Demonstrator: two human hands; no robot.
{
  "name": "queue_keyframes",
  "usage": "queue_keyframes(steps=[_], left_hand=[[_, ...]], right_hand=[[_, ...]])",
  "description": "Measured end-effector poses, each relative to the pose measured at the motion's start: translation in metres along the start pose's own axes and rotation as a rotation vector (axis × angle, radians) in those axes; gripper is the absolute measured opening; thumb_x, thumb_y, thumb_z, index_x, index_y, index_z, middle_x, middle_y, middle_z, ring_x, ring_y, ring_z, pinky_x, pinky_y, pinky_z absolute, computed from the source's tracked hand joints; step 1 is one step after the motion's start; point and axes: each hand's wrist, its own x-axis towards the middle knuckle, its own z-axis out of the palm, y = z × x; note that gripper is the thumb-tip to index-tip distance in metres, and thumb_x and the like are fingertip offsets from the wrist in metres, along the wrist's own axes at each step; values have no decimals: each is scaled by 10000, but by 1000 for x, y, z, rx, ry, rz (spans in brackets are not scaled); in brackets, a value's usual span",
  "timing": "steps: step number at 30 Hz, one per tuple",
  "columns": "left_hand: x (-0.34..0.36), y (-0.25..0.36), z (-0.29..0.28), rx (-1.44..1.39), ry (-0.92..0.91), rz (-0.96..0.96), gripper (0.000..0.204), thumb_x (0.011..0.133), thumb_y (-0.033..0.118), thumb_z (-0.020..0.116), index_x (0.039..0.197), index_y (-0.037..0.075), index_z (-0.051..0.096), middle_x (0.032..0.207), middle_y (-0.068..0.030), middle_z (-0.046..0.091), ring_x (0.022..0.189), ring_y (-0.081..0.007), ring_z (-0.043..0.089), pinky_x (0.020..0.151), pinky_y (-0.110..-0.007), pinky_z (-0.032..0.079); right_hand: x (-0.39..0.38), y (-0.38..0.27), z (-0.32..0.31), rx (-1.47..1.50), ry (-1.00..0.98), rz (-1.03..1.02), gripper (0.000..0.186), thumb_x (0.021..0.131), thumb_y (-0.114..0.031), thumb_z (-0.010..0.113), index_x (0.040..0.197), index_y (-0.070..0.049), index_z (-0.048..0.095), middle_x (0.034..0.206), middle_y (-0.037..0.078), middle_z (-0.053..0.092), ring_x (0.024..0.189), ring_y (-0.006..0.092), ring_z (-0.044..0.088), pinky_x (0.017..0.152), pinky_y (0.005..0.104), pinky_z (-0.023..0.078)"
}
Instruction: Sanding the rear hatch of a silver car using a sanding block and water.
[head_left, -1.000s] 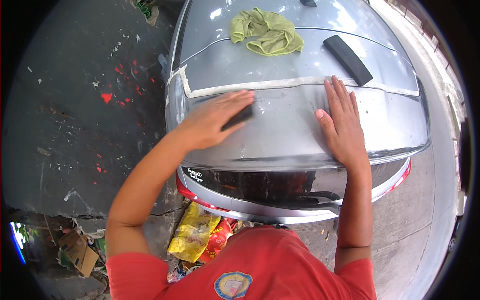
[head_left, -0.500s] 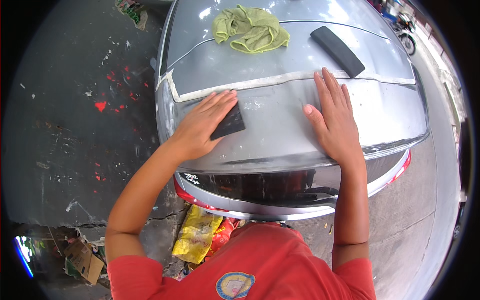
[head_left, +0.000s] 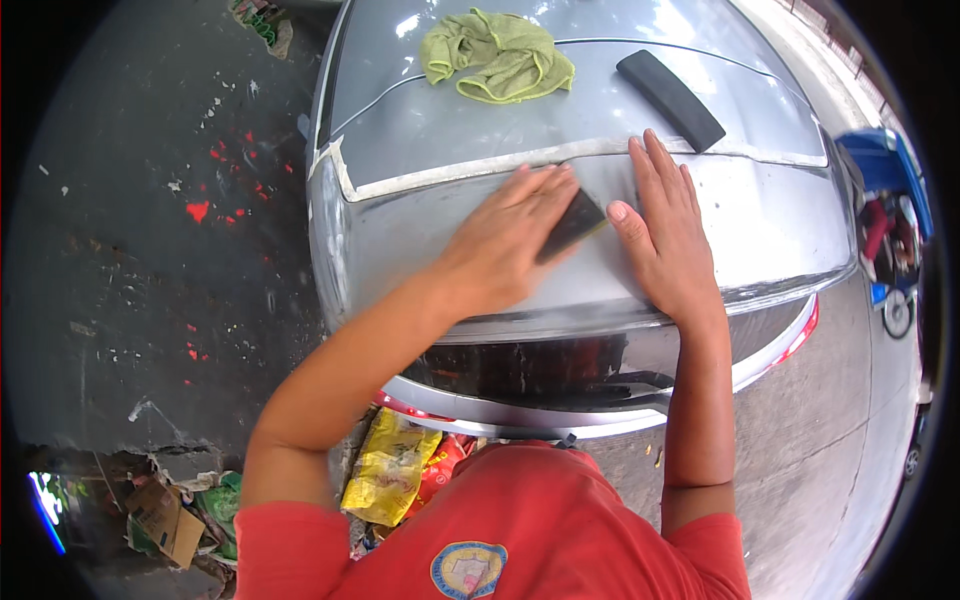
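My left hand [head_left: 515,245] lies over a dark piece of sandpaper [head_left: 573,228], pressing it onto the bare grey-silver rear strip of a car roof [head_left: 760,205]. Part of the sheet sticks out to the right of the fingers. My right hand [head_left: 668,228] rests flat on the same panel, just right of the sandpaper, thumb held apart from the fingers and nothing in it. A band of whitish masking tape [head_left: 440,180] crosses the roof beyond both hands. Farther up lie a crumpled green cloth [head_left: 515,70] and a long black sanding block [head_left: 672,100].
Below the roof edge is the dark rear window [head_left: 520,375]. Yellow and red sacks [head_left: 392,470] and a cardboard box [head_left: 165,520] lie on the ground at lower left. A dark paint-spotted surface [head_left: 150,280] is to the left. A blue vehicle [head_left: 885,165] is at far right.
My left hand has slid right across the panel with the sandpaper, close to my right hand, which stays put. At far right, a blue vehicle has come into view and the motorcycle is gone.
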Motion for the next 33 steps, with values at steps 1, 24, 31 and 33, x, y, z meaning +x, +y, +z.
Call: queue_keyframes(steps=[1, 24, 31, 33], left_hand=[[1, 0, -1, -4, 0, 5, 648, 1001, 231, 619, 1564, 18, 381, 1604, -174, 430, 1495, -351, 390, 1279, -519, 226], [17, 9, 8, -27, 5, -26, 608, 1036, 266, 570, 1558, 5, 397, 1612, -181, 421, 1516, -340, 364, 1290, -498, 203], [36, 10, 7, 0, -58, 6, 591, 1048, 281, 547, 1549, -1, 410, 1619, -183, 413, 1509, -338, 375, 1290, -497, 204], [34, 7, 5, 4, -59, 27, 594, 1046, 282, 549, 1550, 0, 408, 1621, -181, 411, 1512, -335, 372, 1291, -499, 200]], right_hand=[[-1, 4, -1, 15, -2, 10, 705, 1057, -493, 487, 1543, 14, 422, 1620, 252, 375, 1527, 376, 325, 1275, 484, 183], [-6, 9, -3, 252, 80, 132, 578, 1051, -302, 483, 1560, -33, 431, 1657, 226, 335, 1541, 401, 299, 1258, 448, 239], [-6, 10, -5, 321, 95, 152, 566, 1059, -302, 467, 1556, -31, 440, 1661, 234, 325, 1549, 394, 287, 1256, 444, 241], [-7, 10, -5, 342, 103, 156, 563, 1059, -300, 466, 1554, -31, 443, 1660, 234, 326, 1548, 395, 289, 1256, 443, 241]])
